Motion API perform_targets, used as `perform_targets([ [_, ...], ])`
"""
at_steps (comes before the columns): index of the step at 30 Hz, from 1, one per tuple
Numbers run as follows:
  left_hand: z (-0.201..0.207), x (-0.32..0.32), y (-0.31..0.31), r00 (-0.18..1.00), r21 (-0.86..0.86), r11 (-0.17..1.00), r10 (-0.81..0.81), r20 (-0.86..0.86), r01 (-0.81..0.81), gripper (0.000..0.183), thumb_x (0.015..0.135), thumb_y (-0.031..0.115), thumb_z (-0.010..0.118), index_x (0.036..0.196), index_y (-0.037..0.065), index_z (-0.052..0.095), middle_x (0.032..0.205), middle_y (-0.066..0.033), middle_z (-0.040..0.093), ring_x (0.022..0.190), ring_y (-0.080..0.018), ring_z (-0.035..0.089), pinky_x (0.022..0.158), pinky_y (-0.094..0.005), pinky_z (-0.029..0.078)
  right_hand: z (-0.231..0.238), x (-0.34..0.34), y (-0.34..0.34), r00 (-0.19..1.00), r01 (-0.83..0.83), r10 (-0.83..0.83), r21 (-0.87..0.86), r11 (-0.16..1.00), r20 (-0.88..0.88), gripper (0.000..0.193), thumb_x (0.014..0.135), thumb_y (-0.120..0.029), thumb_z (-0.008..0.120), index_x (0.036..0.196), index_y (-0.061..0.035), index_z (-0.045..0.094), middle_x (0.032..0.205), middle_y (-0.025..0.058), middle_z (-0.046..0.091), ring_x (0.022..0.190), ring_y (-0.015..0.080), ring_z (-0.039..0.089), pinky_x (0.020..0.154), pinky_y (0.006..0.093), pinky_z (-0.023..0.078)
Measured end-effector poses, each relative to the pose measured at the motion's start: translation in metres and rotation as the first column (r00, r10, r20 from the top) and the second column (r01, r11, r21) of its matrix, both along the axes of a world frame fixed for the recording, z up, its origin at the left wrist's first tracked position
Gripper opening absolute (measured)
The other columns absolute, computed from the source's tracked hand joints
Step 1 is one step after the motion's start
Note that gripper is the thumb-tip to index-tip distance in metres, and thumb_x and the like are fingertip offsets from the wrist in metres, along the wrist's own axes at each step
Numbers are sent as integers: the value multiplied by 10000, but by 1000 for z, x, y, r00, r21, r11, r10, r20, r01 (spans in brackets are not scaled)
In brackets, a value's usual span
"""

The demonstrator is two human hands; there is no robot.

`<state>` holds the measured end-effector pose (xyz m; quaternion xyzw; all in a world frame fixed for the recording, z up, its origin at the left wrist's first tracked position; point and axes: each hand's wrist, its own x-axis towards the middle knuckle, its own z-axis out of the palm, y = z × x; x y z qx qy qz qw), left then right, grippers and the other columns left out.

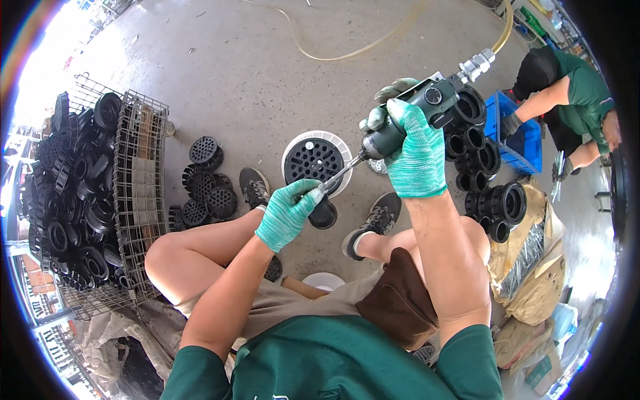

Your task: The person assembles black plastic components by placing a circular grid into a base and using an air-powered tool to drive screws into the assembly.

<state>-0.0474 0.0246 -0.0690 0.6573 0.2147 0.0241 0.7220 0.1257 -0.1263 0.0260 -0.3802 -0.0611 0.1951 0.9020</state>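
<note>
My right hand [420, 153], in a green-and-white knit glove, is wrapped round a black air-powered screwdriver [433, 99] with a hose fitting at its rear. The tool slants down to the left. My left hand [287, 217], gloved alike, pinches the far end of the thin metal bit [340, 176]; whether a small piece sits in those fingertips is hidden. Beyond the left hand, a round black perforated drain cover [313, 160] rests on a white round bucket [343, 147]. A dark rounded part [323, 216] shows just beside the left fingertips.
A wire cage [140, 193] heaped with black plastic parts stands at left. Black grates [207, 190] lie by my left foot, black rings [497, 203] at right. A co-worker [580, 107] bends by a blue crate [530, 150]. The air hose [333, 59] crosses the floor ahead.
</note>
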Motion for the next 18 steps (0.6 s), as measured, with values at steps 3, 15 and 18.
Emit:
perform_targets([
  [3, 7, 0, 1, 995, -103, 994, -40, -87, 31, 218, 986, 179, 706, 1128, 14, 720, 737, 70, 539, 640, -15, 411, 557, -195, 335, -1, 1, -1, 999, -51, 51, 22, 998, 1, 321, 876, -8, 683, 1162, -68, 549, 978, 108, 637, 758, 223, 671, 688, 393, 604],
  [15, -33, 50, 26, 954, 755, 587, -232, -190, 293, 249, 905, 267, 718, 1115, 132, 734, 915, -168, 736, 807, -356, 717, 749, -436, 571, -21, -1, 18, 982, -38, 75, -204, 978, 175, 276, 871, 66, 674, 1103, -73, 621, 978, 36, 692, 816, 130, 671, 729, 283, 565],
  [18, -39, 63, 23, 921, 794, 468, -245, -303, 386, 258, 911, 329, 684, 1102, 162, 734, 899, -159, 733, 812, -369, 710, 748, -460, 566, -39, 3, 17, 976, -50, 107, -282, 958, 191, 266, 872, 56, 687, 1092, -78, 623, 974, 11, 681, 823, 95, 646, 703, 251, 552],
])
